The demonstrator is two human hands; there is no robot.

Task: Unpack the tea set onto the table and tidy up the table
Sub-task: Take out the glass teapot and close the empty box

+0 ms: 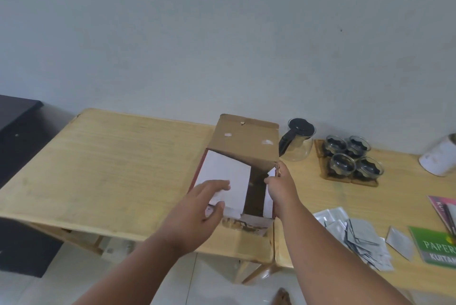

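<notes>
A cardboard box (243,140) stands on the wooden table (111,164) near its middle, with its brown top flap raised and its white side flaps partly folded in. My left hand (197,208) lies on the left white flap (228,176), fingers pressing it down. My right hand (280,187) pinches the narrow right white flap at the box's right edge. To the right of the box stand a glass teapot (297,143) with a black lid and handle and several glass cups (351,158) on a wooden tray.
Silver sachets (352,233) lie scattered at the front right of the table. A green booklet (436,245) and a pink one (444,208) lie further right. A white roll (440,156) rests at the far right. Dark furniture (17,137) stands to the left.
</notes>
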